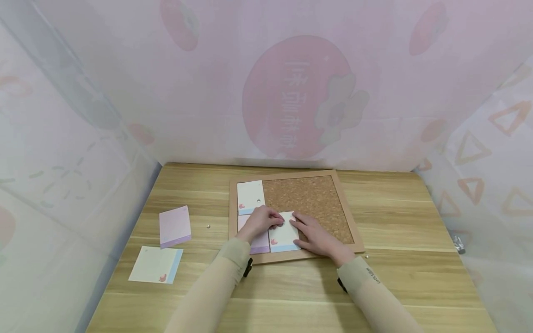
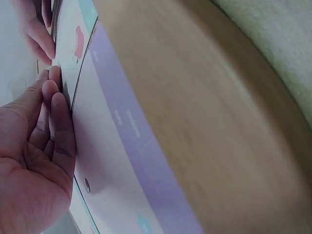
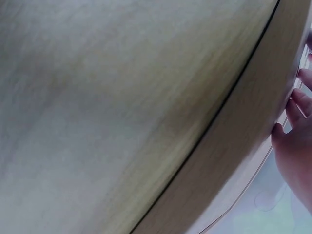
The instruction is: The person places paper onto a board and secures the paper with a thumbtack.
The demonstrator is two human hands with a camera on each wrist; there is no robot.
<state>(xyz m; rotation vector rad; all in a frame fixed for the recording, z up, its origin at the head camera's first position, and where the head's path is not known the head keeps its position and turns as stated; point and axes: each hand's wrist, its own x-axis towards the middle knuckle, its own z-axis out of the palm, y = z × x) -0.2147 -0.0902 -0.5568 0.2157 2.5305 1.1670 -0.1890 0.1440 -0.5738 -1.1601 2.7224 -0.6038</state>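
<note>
A cream note with a blue bottom strip [image 1: 285,236] lies on the framed corkboard [image 1: 308,194]. Over its upper left part, my left hand [image 1: 262,221] pinches what looks like a small thumbtack, mostly hidden by the fingertips. My right hand [image 1: 314,235] rests spread fingers on that note's right edge. To its left, a pink note with a purple strip [image 2: 112,161] is partly covered by my left hand and bears a round silvery thumbtack [image 2: 87,185]. Above that sits another cream note [image 1: 250,192] with a thumbtack [image 1: 258,200] near its lower right.
Left of the board, a loose pink note [image 1: 175,224] and a loose cream note [image 1: 151,263] lie on the wooden table [image 1: 399,286]. One small round tack [image 1: 208,226] lies between them and the board; another tack [image 1: 367,256] is by the board's lower right corner.
</note>
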